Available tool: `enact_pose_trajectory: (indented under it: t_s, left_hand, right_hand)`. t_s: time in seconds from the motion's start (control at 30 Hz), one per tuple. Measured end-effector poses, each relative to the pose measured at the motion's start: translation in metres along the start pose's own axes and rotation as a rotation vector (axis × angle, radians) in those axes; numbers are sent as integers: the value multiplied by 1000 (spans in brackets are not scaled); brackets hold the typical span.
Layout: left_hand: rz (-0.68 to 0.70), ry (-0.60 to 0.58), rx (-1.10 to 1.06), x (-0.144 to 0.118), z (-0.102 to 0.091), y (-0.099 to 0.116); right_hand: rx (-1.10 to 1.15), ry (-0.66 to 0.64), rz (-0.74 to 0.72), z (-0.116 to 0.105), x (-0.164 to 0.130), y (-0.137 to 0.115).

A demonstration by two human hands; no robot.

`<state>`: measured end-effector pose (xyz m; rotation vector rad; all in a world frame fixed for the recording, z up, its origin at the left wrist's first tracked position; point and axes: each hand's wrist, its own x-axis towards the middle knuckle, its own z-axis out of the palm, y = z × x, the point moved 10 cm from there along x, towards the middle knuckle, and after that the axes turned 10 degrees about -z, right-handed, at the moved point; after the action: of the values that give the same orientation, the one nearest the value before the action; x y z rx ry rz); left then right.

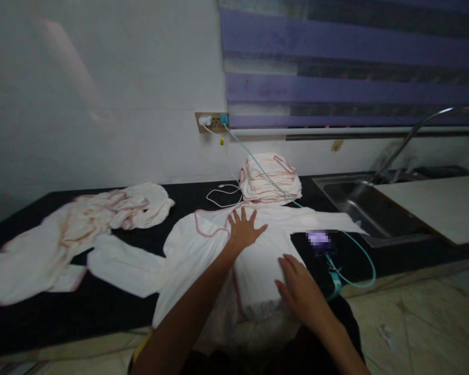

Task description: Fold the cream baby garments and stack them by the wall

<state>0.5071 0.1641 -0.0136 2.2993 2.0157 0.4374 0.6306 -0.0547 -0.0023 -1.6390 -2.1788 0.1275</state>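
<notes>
Item 1: white cotton garment w/ pink piping (203, 245), spread flat on black countertop (101, 307), centre-front, sleeves laid out to both sides; lower part draped over counter edge toward the person.

Left hand (243, 228): pressed flat on upper chest of garment, fingers spread wide, nothing held.

Right hand (299, 289): laid palm-down on garment's lower right part, fingers together and extended, nothing gripped.

Item 2: folded stack of white pink-edged cloths (271, 179), set just behind garment, near wall.

Item 3: loose pile of crumpled white-and-pink garments (82, 224), on counter, well to the left, apart from item 1.

Item 4: teal cable (359, 260), run from wall socket (213, 122) over the stack, looped off counter edge at right. White cable (222, 192) coiled beside stack.

Item 5: dark device w/ blurred screen (318, 242), on counter just right of garment, near right hand.

Item 6: steel sink (359, 208) w/ curved tap (426, 125), far right; pale board (441, 205) laid across it.
</notes>
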Motion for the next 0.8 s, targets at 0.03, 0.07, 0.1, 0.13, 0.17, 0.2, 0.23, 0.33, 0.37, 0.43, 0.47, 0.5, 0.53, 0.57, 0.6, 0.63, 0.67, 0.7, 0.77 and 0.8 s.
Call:
enact_pose_trajectory:
  t_s: [0.03,0.07,0.1,0.13,0.17,0.2,0.23,0.33,0.37,0.43,0.47,0.5,0.53,0.57,0.6,0.63,0.67,0.7,0.77,0.8]
  left_hand:
    - [1,-10,2,1,0,0]
    - [0,-20,5,2,0,0]
    - [-2,-29,7,3,-1,0]
    - [-4,-40,7,4,-3,0]
    - [-5,-49,5,4,-7,1]
    - [1,-52,1,2,-12,2]
    - [18,-43,-3,-1,-20,3]
    - [79,61,-7,-31,-53,7]
    - [89,104,-4,-46,-62,7]
    - [53,133,11,-81,-69,0]
    - [28,116,32,-99,-65,-4]
    - [-5,101,52,-114,-61,-9]
    - [-14,91,69,-128,-56,-11]
    - [-15,88,80,-138,-51,-13]
    - [-12,89,87,-145,-47,-13]
    - [-7,93,89,-149,-44,-13]
    - [-6,94,90,-151,-43,-12]
    - [-11,89,89,-150,-42,-12]
    - [-12,57,80,-146,-39,-10]
    - [-4,37,69,-144,-39,-9]
  right_hand:
    - [-21,2,19,-7,-8,13]
    - [-38,1,28,-12,-15,23]
    - [-51,-5,30,-16,-21,30]
    - [-61,-13,31,-17,-26,33]
    - [-71,-20,33,-16,-29,34]
    - [-84,-22,43,-14,-31,34]
    - [-100,-18,58,-12,-31,32]
    - [-144,30,100,-8,-28,26]
    - [-151,46,106,-7,-28,24]
    - [-149,66,109,-4,-27,24]
    - [-141,66,110,-2,-28,26]
    - [-131,64,118,0,-28,28]
    - [-122,64,138,1,-28,32]
    - [-114,73,163,1,-28,35]
    - [-102,94,184,-2,-25,36]
    - [-82,133,194,-6,-20,34]
    - [-50,186,184,-11,-12,28]
    - [-5,242,147,-18,0,18]
    - [115,335,22,-29,33,-10]
    - [169,352,-45,-31,54,-25]
